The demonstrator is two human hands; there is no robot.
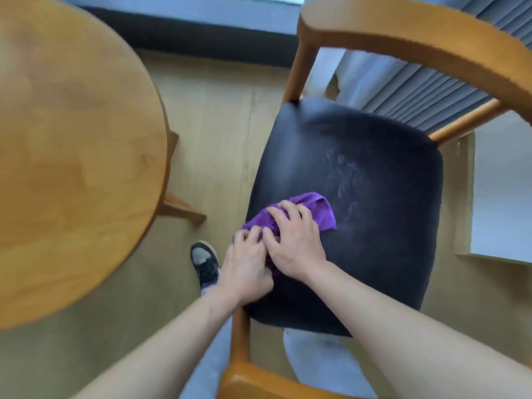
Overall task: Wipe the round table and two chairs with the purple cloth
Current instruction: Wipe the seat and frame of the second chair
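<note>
A purple cloth [318, 210] lies bunched on the black padded seat [374, 197] of a wooden chair [403, 33], near the seat's left front edge. My right hand [293, 240] presses flat on the cloth with fingers spread over it. Just to its left, my left hand [246, 266] grips the cloth's near edge with curled fingers. Faint smudges show on the seat to the right of the cloth. The round wooden table [74, 156] fills the left side of the view.
The chair's curved wooden backrest arcs across the top right, and its armrest [253, 381] sits at the bottom centre. My shoe [204, 263] stands on the wooden floor [218, 125] between table and chair. Grey curtains [431, 90] hang behind the chair.
</note>
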